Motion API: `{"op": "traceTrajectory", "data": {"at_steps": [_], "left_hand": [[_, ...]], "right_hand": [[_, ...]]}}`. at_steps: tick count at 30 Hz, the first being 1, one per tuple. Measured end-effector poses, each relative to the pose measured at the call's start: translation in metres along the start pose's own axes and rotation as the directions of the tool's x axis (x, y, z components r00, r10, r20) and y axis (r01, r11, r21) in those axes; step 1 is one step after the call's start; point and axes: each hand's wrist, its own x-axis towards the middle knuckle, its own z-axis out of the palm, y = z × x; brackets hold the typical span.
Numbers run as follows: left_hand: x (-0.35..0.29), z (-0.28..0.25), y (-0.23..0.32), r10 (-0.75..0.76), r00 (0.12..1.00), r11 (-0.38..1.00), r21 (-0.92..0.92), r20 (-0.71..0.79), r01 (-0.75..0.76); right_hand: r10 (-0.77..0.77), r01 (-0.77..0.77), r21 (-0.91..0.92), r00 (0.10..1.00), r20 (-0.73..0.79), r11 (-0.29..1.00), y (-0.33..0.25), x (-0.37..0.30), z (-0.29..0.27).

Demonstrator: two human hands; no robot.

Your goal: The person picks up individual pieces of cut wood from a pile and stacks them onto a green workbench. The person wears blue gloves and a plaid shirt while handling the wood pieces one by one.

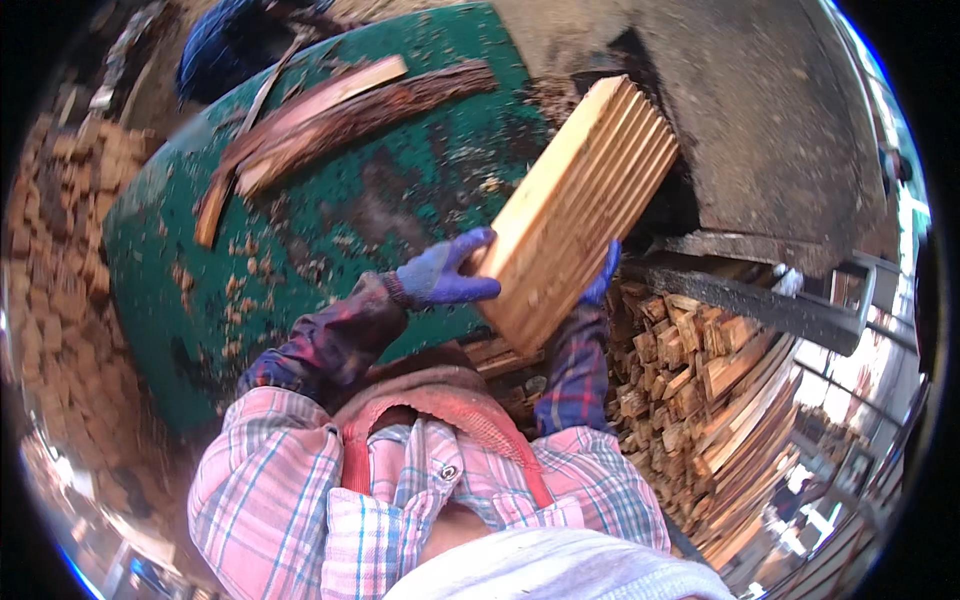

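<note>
A thick bundle of pale wooden slats (575, 215), stacked face to face with grooves showing along it, is held tilted in front of me, its far end up and to the right. My left hand (447, 272), in a blue-purple glove, grips its left side near the close end, thumb and fingers spread along the edge. On the opposite side my right hand (602, 276) presses against the bundle; most of its fingers are hidden behind the wood. Below the bundle and to its left is a green, chip-littered table (330, 260).
Rough bark-edged strips (370, 110) lie across the table's far side. A pile of cut wood (680, 370) is at right, with a dark metal beam (750, 300) above it. More stacked wood (60, 290) stands at left. A person in blue (235, 45) is beyond the table.
</note>
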Motion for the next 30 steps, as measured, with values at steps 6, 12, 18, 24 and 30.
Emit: {"op": "traceTrajectory", "data": {"at_steps": [6,12,18,24,30], "left_hand": [[-0.043,-0.009,-0.018,-0.252,0.898,0.915,-0.39,-0.361,0.1],[-0.18,-0.049,-0.022,-0.138,0.64,0.972,-0.228,-0.755,-0.059],[-0.385,-0.105,0.024,0.145,0.043,0.905,0.115,-0.989,-0.409],[-0.635,-0.098,0.073,0.36,-0.466,0.48,0.589,-0.808,-0.65],[-0.884,-0.102,0.049,0.714,-0.538,0.7,0.477,-0.448,0.531]], "right_hand": [[0.186,-0.224,0.273,0.97,0.156,0.936,0.052,-0.095,0.07],[0.23,-0.533,0.333,0.734,0.639,0.778,0.131,-0.121,0.159],[0.305,-0.366,-0.15,0.415,0.857,0.918,0.145,-0.195,0.397],[-0.12,0.167,0.175,-0.297,0.947,0.97,0.157,-0.411,0.637],[-0.21,0.317,0.839,-0.873,0.441,0.443,0.156,-0.609,0.769]]}}
